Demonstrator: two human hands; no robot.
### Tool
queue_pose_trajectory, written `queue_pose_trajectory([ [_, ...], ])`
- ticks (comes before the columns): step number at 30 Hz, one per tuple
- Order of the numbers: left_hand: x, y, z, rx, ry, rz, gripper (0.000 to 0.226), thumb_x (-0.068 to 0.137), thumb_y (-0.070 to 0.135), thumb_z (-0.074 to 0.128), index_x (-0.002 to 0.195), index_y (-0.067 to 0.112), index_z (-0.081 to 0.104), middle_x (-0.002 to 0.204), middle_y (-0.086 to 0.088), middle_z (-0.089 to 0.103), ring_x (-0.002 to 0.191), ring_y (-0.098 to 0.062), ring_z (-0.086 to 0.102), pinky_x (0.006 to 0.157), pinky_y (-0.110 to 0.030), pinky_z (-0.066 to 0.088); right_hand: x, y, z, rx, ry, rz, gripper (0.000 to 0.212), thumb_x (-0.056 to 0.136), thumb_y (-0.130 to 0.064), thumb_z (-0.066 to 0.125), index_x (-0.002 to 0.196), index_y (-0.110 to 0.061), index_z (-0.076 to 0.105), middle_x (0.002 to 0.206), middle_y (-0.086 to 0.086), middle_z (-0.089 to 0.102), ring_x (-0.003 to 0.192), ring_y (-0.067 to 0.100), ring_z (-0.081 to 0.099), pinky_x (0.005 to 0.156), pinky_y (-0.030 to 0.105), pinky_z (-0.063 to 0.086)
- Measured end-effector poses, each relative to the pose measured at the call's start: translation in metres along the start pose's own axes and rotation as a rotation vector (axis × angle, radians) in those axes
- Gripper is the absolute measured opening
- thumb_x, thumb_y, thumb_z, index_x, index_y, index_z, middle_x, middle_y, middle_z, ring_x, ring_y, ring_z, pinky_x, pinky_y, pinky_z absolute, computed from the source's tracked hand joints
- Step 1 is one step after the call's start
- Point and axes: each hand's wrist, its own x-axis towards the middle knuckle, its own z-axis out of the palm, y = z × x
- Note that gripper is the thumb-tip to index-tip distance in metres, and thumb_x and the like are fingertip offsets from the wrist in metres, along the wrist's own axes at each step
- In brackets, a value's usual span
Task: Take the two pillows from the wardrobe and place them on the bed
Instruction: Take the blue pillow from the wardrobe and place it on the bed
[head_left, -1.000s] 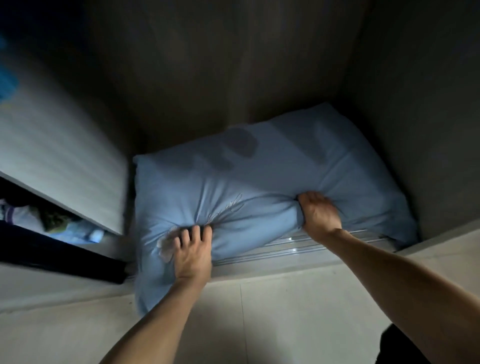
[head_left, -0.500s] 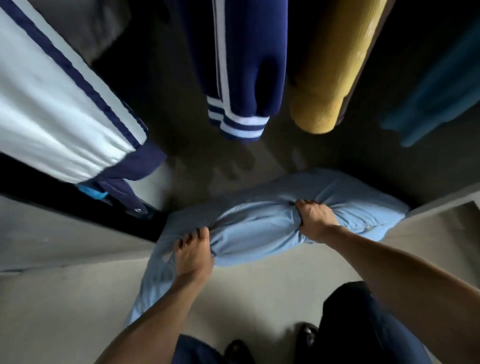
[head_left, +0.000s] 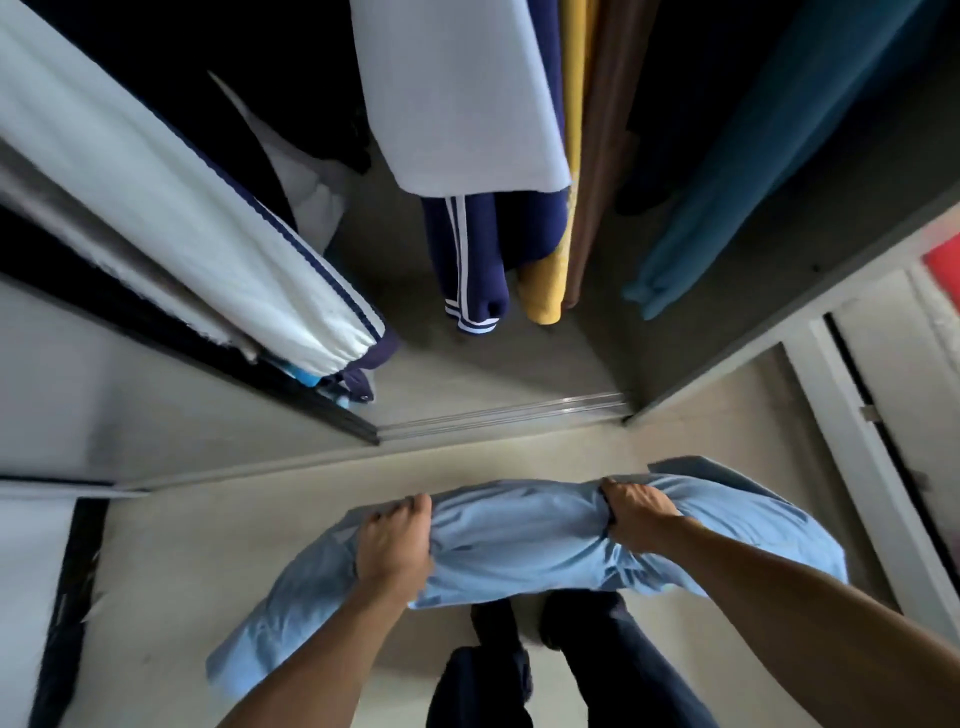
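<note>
A light blue pillow (head_left: 519, 545) hangs in the air in front of my legs, over the pale floor and outside the wardrobe (head_left: 493, 384). My left hand (head_left: 395, 545) clutches its left part, where a loose end of the case droops down. My right hand (head_left: 634, 514) grips a bunch of fabric near its right end. The wardrobe floor behind the metal sliding track shows bare. I see only this one pillow. No bed is in view.
Clothes hang inside the wardrobe: a white garment with navy trim (head_left: 171, 234) at left, a navy striped sleeve (head_left: 470, 265), a yellow piece (head_left: 545, 280) and a teal one (head_left: 727, 197). A white door frame (head_left: 872, 467) stands at the right.
The pillow has come up off the wardrobe floor and out over the room floor, held in both hands. The view has risen, showing the hanging clothes and my legs.
</note>
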Motion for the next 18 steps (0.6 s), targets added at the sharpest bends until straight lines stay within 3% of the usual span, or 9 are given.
queue_pose_trajectory([
  [7, -0.039, 0.033, -0.047, 0.047, 0.029, 0.168, 0.05, 0.078, 0.023, 0.066, 0.121, 0.019, 0.041, 0.125, -0.001, 0.057, 0.119, -0.022, 0.051, 0.102, -0.039, 0.035, -0.109, 0.015, -0.019, 0.038, 0.123, 0.126, 0.041, 0.075, -0.02, 0.062, 0.111, -0.008, 0.047, 0.116, 0.014, 0.064, 0.109, 0.033, 0.059, 0.082, 0.035, 0.044],
  [11, -0.054, 0.068, -0.075, 0.079, 0.111, 0.289, 0.044, 0.078, 0.02, 0.061, 0.118, 0.02, 0.042, 0.125, -0.001, 0.058, 0.12, -0.022, 0.05, 0.105, -0.04, 0.031, -0.169, 0.041, -0.024, 0.087, 0.191, 0.21, 0.042, 0.071, -0.025, 0.071, 0.101, -0.014, 0.043, 0.114, 0.013, 0.064, 0.106, 0.033, 0.06, 0.083, 0.036, 0.044],
  [14, -0.057, 0.107, -0.102, 0.086, 0.179, 0.376, 0.043, 0.076, 0.016, 0.058, 0.116, 0.022, 0.044, 0.124, 0.001, 0.059, 0.12, -0.021, 0.051, 0.102, -0.039, 0.033, -0.209, 0.071, -0.038, 0.131, 0.272, 0.276, 0.047, 0.068, -0.026, 0.073, 0.091, -0.019, 0.033, 0.11, 0.013, 0.064, 0.103, 0.032, 0.06, 0.079, 0.035, 0.043],
  [18, -0.065, 0.181, -0.137, 0.105, 0.249, 0.512, 0.045, 0.076, 0.014, 0.056, 0.119, 0.023, 0.043, 0.124, 0.002, 0.058, 0.119, -0.022, 0.051, 0.099, -0.039, 0.034, -0.27, 0.128, -0.05, 0.196, 0.426, 0.377, 0.046, 0.062, -0.023, 0.072, 0.086, -0.018, 0.033, 0.089, 0.009, 0.062, 0.088, 0.033, 0.062, 0.062, 0.033, 0.036],
])
